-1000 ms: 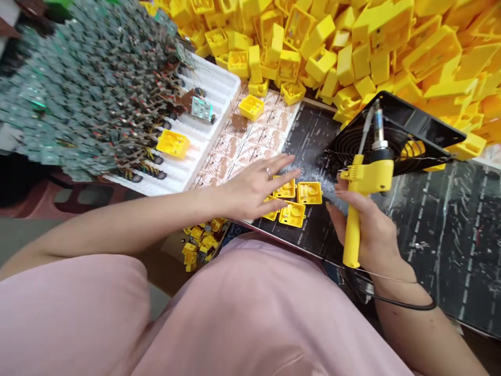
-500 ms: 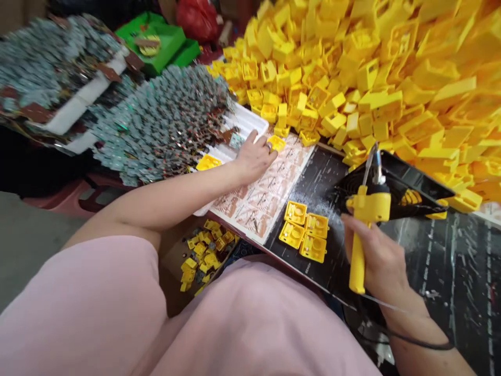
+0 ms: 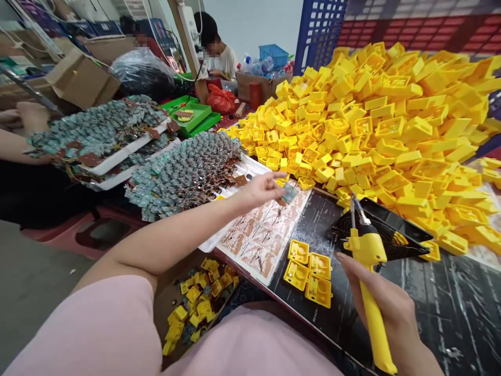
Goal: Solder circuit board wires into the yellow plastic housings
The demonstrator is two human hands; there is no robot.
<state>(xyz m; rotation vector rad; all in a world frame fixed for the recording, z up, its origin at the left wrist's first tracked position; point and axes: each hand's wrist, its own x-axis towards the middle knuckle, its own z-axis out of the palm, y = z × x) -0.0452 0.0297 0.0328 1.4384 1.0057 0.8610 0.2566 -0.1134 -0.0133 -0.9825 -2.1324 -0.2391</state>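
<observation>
My left hand (image 3: 261, 190) is over the patterned sheet (image 3: 250, 235), its index finger stretched out. A small grey-green circuit board (image 3: 290, 193), slightly blurred, is pinched in its other fingers. Just behind those fingers lies a yellow case (image 3: 281, 181), partly hidden. My right hand (image 3: 385, 300) is wrapped round the handle of a yellow soldering gun (image 3: 370, 277), whose metal tip points up and away. Left of it, several open yellow cases (image 3: 309, 272) sit grouped on the black mat (image 3: 336, 334).
A big heap of yellow cases (image 3: 376, 125) fills the back right. Packed circuit boards (image 3: 183, 172) stand at left. A black holder (image 3: 395, 230) is behind the soldering gun. Below the table edge is a box of yellow pieces (image 3: 199, 297). Other people sit beyond; one's hand (image 3: 33, 117) shows far left.
My left hand has moved right and now holds a circuit board. My right hand keeps the soldering gun. The camera view has tilted up, showing more of the room.
</observation>
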